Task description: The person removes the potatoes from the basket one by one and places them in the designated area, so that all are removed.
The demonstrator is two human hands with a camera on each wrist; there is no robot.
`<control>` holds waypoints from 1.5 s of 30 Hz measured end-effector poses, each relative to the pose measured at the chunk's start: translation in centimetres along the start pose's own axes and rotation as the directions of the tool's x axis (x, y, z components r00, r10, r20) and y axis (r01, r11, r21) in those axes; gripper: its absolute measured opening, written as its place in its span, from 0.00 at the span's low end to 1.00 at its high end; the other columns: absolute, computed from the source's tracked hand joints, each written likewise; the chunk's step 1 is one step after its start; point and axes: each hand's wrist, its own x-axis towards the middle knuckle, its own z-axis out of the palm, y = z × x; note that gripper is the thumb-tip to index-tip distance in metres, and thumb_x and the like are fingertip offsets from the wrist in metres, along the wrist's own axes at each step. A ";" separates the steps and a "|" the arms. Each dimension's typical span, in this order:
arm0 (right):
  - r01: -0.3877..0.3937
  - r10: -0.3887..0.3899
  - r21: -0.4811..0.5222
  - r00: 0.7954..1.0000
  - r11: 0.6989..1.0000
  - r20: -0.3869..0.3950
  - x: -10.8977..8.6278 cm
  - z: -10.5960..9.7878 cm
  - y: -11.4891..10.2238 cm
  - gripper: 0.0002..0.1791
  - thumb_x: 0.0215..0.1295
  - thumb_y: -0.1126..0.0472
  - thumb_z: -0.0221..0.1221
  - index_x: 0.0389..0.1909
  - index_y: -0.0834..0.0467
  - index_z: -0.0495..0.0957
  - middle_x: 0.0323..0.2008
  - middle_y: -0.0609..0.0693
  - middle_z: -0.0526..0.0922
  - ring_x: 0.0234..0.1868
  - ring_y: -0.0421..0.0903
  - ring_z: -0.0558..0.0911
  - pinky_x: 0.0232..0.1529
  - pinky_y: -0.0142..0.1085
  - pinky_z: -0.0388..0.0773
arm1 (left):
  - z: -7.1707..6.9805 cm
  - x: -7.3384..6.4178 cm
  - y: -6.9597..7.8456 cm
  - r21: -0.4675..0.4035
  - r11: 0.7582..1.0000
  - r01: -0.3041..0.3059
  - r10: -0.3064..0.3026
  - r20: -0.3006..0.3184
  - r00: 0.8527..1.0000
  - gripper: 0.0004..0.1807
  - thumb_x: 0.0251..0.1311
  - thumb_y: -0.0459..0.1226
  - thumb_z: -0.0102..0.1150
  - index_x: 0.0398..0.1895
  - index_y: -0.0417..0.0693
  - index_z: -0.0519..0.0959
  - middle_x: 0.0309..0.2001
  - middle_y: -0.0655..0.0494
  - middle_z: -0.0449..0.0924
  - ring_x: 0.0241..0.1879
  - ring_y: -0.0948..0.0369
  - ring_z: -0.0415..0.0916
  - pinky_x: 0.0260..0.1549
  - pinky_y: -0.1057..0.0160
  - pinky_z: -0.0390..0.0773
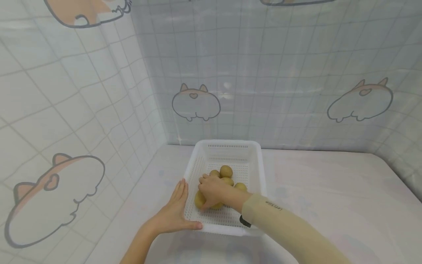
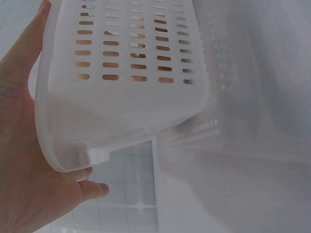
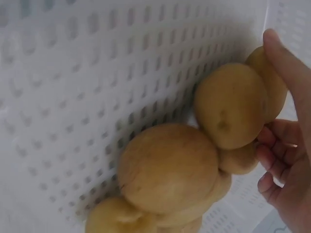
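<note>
A white plastic basket (image 1: 230, 230) with slotted walls holds several yellow-brown potatoes (image 1: 226, 171). My left hand (image 1: 173, 212) rests at its near left corner, fingers straight along the left side and thumb on the front rim. In the left wrist view, the palm lies against the basket's rim (image 2: 43, 107). My right hand (image 1: 215, 190) reaches down into the basket. It grips a potato (image 3: 272, 87) at the left side, the thumb on top and the other fingers curled by its far side. More potatoes (image 3: 167, 167) lie beside it, partly covered by this hand in the head view.
The basket stands on a pale, patterned tabletop (image 1: 323, 198). Behind it hangs a grid-patterned sheet (image 1: 273, 91) with cartoon animals, and a similar sheet (image 1: 108, 110) runs along the left. My right forearm, in a beige sleeve (image 1: 290, 227), crosses the basket's near right corner.
</note>
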 end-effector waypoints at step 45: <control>0.230 0.019 0.322 0.786 0.918 -0.618 -4.7 -9.1 5.7 0.40 0.41 0.48 0.73 0.57 0.59 0.72 0.51 0.49 0.76 0.48 0.43 0.77 0.49 0.31 0.75 | 0.0 0.1 -0.1 0.004 1.000 -0.004 0.004 -0.011 1.000 0.75 0.40 0.65 0.69 0.73 0.30 0.32 0.74 0.38 0.21 0.73 0.46 0.19 0.68 0.43 0.40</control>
